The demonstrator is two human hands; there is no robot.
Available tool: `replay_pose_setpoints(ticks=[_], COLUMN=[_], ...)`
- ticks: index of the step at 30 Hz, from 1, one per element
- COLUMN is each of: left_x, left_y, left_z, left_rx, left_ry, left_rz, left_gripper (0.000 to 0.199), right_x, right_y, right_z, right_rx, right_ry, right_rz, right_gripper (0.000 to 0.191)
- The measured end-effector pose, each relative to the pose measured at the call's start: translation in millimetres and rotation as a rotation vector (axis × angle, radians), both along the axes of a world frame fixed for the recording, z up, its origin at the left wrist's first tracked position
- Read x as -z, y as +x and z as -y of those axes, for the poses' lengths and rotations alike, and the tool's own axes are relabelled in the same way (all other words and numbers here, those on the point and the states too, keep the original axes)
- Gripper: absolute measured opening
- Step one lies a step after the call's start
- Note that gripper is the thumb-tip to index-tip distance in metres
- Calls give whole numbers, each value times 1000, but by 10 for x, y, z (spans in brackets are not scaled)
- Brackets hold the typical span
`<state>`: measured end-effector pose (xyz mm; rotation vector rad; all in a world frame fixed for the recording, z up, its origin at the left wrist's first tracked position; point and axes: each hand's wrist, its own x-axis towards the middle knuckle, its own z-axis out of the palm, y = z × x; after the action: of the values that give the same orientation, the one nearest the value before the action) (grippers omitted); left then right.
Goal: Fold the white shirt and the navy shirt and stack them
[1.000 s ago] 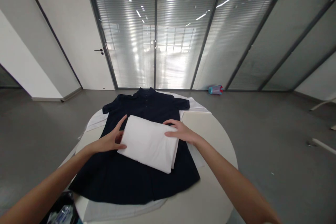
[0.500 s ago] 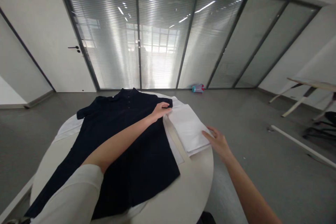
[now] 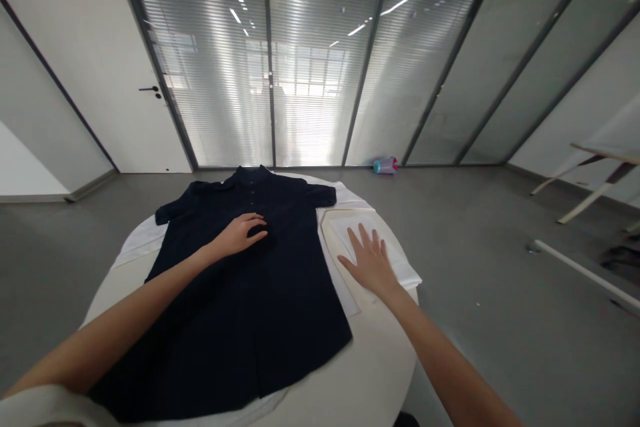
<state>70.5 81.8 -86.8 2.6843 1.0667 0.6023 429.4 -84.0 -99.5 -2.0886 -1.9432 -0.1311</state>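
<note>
A navy short-sleeved polo shirt (image 3: 280,287) lies spread out, collar away from me, on the round white table (image 3: 370,360). My left hand (image 3: 243,233) is over the middle of the shirt with its thumb apart from the fingers, holding nothing; whether it touches the fabric I cannot tell. To the shirt's right, my right hand (image 3: 370,260) is spread flat at a folded white cloth (image 3: 404,269), fingers apart. That cloth reaches the table's right edge, and my hand covers part of it. More white fabric (image 3: 140,243) shows from under the shirt's left sleeve.
Beyond the table stands a glass partition with blinds (image 3: 310,100), beside a white door (image 3: 125,80). A blue and pink basket-like object (image 3: 385,165) lies on the floor near the glass. At the right are another table (image 3: 607,152) and a white floor bar (image 3: 585,270).
My left hand has left the white cloth and moved left over the shirt. The cloth has shifted right toward the table's edge; my right hand now lies spread over it instead of at its edge.
</note>
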Motion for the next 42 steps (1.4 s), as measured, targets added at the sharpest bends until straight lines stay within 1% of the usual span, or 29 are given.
replay_pose_setpoints(ticks=[2,4,5,7,10,13,15,18,20,22,24,26,28,30,32,34,39,42], left_x=[64,169,232,356,473,488,471,443,426,407,385,362,349,350,364,385,423,433], left_y=[-344,-601,-688,-781,-777,-714,-678,-646,-637,-637,-640,-642,-641,-635,-626,-616,-602,-596], left_z=[31,104,150,243,346,417,464,518,520,492,449,414,401,412,436,462,510,509], left_rx=[-84,-163,-195,-225,-230,-231,-228,-227,-230,-230,-228,-227,-230,-236,-246,-253,-242,-224], left_ry=[49,41,20,-23,-38,-41,-43,-55,-64,-76,-93,-108,-113,-108,-91,-69,-48,-50], left_rz=[-121,-219,-254,-295,-291,-276,-272,-276,-275,-272,-274,-276,-276,-281,-293,-308,-326,-325], left_gripper=[60,65,68,69,69,69,70,72,72,72,73,73,73,72,71,70,71,72], right_x=[130,249,294,357,405,411,366,194,45,-70,-95,-13,142,303,410,445,392,396], right_y=[45,165,236,364,466,472,437,286,94,-158,-421,-641,-781,-838,-837,-815,-782,-760], right_z=[-55,-115,-146,-203,-249,-257,-274,-371,-490,-637,-780,-885,-929,-921,-886,-848,-772,-737], right_rx=[10,22,32,51,51,39,48,43,-57,-225,-365,-429,-434,-415,-395,-390,-386,-380], right_ry=[-20,3,17,36,62,58,24,-7,20,46,37,-2,-57,-99,-120,-128,-134,-138], right_rz=[63,121,145,181,205,201,188,163,138,90,35,-4,-16,-4,25,53,81,74], right_gripper=[64,61,60,60,61,63,65,63,59,57,60,62,61,61,62,63,66,66])
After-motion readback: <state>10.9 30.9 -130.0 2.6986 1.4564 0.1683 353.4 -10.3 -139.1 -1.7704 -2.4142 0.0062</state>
